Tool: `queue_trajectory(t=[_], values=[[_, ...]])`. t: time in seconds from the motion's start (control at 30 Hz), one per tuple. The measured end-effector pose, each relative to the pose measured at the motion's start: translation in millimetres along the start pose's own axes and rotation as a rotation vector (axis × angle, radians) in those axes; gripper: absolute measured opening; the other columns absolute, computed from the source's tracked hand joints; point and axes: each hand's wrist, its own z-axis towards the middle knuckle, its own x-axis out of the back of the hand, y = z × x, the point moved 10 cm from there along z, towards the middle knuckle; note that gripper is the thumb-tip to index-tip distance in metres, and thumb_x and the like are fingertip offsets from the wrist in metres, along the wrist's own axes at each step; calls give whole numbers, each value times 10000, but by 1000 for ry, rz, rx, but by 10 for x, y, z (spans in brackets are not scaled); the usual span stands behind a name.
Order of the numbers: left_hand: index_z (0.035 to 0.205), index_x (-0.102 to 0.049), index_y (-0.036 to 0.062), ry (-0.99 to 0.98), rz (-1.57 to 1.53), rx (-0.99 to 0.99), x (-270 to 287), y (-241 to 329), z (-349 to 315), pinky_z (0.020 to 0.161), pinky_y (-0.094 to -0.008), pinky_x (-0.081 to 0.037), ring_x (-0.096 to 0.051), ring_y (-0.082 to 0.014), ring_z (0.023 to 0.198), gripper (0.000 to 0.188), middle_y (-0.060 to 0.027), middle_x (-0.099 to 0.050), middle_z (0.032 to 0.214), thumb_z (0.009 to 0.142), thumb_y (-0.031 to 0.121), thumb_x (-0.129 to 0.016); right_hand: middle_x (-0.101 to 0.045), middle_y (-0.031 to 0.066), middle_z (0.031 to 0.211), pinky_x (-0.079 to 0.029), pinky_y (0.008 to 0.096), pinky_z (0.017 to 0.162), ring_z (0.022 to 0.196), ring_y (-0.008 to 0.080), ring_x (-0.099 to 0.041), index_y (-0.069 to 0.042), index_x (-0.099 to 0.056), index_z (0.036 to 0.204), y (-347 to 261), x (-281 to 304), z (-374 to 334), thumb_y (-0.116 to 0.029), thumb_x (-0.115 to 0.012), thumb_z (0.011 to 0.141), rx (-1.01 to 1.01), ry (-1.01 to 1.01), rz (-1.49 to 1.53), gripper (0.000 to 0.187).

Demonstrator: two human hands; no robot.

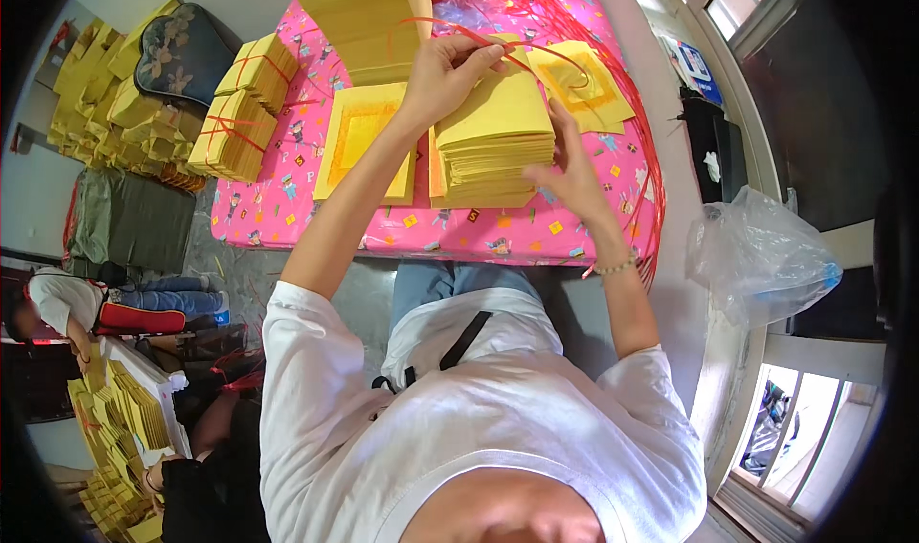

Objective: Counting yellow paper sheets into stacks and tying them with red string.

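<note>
Up at the top centre, the left hand [443, 82] pinches a red strap [525, 44] between thumb and fingers, right over the thick yellow paper stack [493, 151]! The right hand [577, 175] is open, curved around the stack's right side, and the stack sits upper centre on the pink patterned cover [383, 230], beside more yellow sheets [400, 175].

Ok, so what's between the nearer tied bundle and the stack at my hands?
In the head view, a yellow stack with an orange square on top, partly behind your left forearm, and some pink tablecloth to its left.
</note>
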Motion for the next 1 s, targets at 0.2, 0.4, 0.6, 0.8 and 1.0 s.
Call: queue_trajectory(t=[0.2,0.4,0.6,0.8,1.0], values=[[942,-707,15,137,-26,-19,106,34,5,590,-199,-420,-569,-29,674,216,-27,-699,756,885,201,-615,-479,121,1300,-401,342,998,1183,207,-481,-19,-289,1394,80,-336,17,-124,-840,647,-189,-88,67,934],[882,-723,21,408,-104,37,308,127,-41,542,-226,-430,-563,-39,600,215,-27,-700,716,869,214,-628,-532,93,1253,-418,334,984,1144,174,-513,-9,-362,1357,121,-92,429,-80,-820,663,-197,-252,101,835],[914,-723,29,358,332,-3,232,135,-78,469,-208,-358,-448,-1,514,237,-1,-690,715,879,242,-626,-502,92,1293,-362,345,1040,1205,195,-467,0,-360,1357,374,-39,444,-115,-821,672,-235,-273,175,834],[924,-731,45,319,321,-27,187,92,41,465,-213,-335,-426,-1,519,237,12,-686,708,873,254,-633,-250,156,1443,-258,401,1105,1334,274,-285,-16,7,1446,189,-76,208,-231,-868,611,126,-101,-2,1229],[821,-734,62,370,313,-32,214,99,21,533,-292,-463,-604,-137,521,249,-65,-687,665,826,297,-651,-114,209,1463,-217,418,1117,1362,303,-196,-11,151,1427,92,-286,99,-328,-925,454,162,67,-230,1485]])
